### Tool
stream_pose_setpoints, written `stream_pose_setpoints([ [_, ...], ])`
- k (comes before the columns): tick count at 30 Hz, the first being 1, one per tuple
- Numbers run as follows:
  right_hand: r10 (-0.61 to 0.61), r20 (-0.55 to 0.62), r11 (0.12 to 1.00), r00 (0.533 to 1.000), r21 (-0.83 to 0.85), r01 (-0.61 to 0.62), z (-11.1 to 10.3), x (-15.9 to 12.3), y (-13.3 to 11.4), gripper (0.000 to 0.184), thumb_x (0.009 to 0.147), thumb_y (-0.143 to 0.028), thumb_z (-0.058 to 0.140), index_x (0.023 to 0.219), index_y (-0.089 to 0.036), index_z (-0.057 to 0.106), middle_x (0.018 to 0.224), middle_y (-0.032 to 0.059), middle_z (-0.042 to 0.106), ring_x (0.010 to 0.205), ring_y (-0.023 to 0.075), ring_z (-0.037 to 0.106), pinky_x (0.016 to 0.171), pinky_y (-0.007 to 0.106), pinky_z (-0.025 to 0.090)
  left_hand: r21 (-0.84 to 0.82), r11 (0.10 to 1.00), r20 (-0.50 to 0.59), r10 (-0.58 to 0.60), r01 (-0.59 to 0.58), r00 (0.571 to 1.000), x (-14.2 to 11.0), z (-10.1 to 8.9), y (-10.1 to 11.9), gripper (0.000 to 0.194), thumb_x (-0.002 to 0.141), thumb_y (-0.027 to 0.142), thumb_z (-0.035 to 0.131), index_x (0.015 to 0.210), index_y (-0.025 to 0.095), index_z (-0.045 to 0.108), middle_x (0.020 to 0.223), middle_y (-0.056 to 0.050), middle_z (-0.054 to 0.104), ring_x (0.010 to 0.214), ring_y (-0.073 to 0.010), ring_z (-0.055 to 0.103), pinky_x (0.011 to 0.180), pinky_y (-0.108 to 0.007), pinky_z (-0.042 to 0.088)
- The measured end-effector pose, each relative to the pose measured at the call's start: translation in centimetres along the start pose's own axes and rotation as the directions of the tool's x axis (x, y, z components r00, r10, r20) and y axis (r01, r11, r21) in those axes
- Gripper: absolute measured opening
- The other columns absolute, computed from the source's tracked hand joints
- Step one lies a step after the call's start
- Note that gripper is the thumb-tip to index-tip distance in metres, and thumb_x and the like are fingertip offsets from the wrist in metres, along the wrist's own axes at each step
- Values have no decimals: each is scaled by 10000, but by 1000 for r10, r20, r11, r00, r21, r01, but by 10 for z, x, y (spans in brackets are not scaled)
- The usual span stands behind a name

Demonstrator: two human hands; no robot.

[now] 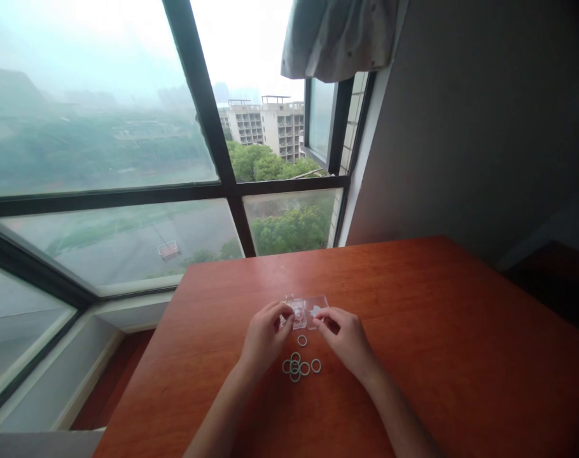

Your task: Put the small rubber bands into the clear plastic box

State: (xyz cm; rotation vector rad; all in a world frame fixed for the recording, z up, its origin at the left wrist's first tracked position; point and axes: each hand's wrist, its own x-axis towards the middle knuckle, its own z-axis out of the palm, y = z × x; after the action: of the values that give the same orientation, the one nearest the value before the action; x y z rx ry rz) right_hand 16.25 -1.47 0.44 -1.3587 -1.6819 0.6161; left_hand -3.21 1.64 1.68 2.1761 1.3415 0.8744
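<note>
On reddish table [423, 331]: clear open box [298, 317]; left fingers [280, 309], right fingers [326, 313] curled, grip unclear.

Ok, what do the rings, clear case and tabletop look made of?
Rings: dull greyish metal or plastic; too small to settle. Clear case: likely glossy plastic, transparent with bright edges. Tabletop: satin wood or laminate, by its grain and sheen.

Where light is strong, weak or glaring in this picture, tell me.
Head view: sky nearly white, right-hand wall sunk in shadow; same view: pale sheen near the far edge of the table, faint glints on the clear box.
</note>
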Motion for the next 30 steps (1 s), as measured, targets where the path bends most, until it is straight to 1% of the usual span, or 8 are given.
stream_pose_setpoints([
  [3,6,13,999,1000,-34,-6,0,0,2,111,848,-228,590,789,-200,680,703,6,663,613,138,571,584,230,394,64,997,-37,-40,42,999,0,1,-4,124,865,230,507,805,188,608,732,4,546,634,-122,484,614,-233,359],
  [10,16,76,996,997,-89,-9,1,-1,4,122,849,-221,579,777,-206,677,702,0,669,615,137,574,589,233,384,178,982,-4,-61,61,998,-3,6,-1,127,878,252,497,844,213,613,864,-12,612,729,-146,553,664,-251,385],
  [16,53,101,989,994,-144,-38,-2,0,8,124,841,-219,573,769,-211,673,686,-8,662,621,140,580,597,235,374,190,979,-22,-69,71,997,-1,-2,-7,159,900,285,485,901,222,631,901,-16,631,734,-148,578,663,-252,403],
  [22,120,182,980,976,-182,-86,-6,-1,7,132,834,-229,575,753,-207,677,725,5,691,662,149,608,631,235,392,203,977,-33,-56,62,998,1,-8,-9,145,886,256,497,889,215,636,887,-15,639,730,-149,585,644,-247,402],
  [23,125,211,980,970,-181,-86,-8,-2,7,121,826,-227,584,758,-207,682,735,4,695,669,148,609,631,232,393,206,977,-35,-53,59,998,1,-9,-8,145,885,254,497,888,216,637,888,-15,640,731,-149,586,644,-247,402],
  [25,130,306,982,943,-173,-79,-11,-3,6,91,801,-219,608,772,-211,694,723,-6,692,660,139,606,616,221,390,209,976,-35,-52,58,998,1,-10,-8,142,882,252,500,886,218,638,888,-13,643,738,-150,587,647,-245,402],
  [28,148,462,982,875,-172,-76,-16,-5,4,59,740,-230,673,786,-220,708,672,-31,672,612,120,588,563,201,367,209,976,-34,-62,68,997,1,-12,-8,142,881,255,501,887,222,639,887,-11,646,745,-152,587,646,-242,401],
  [30,167,519,978,838,-194,-75,-19,-6,2,89,704,-241,708,792,-226,714,667,-41,671,602,112,584,547,194,353,213,974,-32,-65,71,997,1,-13,-8,150,885,266,496,886,224,640,881,-10,645,742,-152,586,640,-242,397],
])
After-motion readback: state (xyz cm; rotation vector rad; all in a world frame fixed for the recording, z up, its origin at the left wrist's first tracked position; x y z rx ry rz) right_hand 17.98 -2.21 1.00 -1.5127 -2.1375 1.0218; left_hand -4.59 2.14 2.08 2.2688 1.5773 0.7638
